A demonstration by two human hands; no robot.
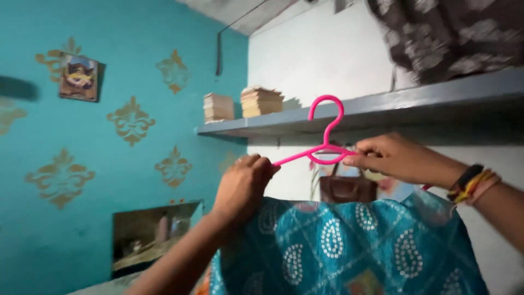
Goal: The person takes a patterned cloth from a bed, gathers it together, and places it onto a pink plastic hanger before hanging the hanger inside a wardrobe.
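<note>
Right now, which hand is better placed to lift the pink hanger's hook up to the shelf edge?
Right. The right hand pinches the pink hanger at its neck, just below the hook and close under the grey shelf. The left hand has its grip out on the hanger's arm, by the blue garment.

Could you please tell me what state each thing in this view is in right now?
Pink plastic hanger: held up at both arms, hook free and upright.
Teal patterned cloth garment: hanging below the hanger, spread wide.
Left hand: closed on the hanger's left arm and garment.
Right hand: pinching the hanger's right arm.
Grey wall shelf: loaded with book stacks.
</note>
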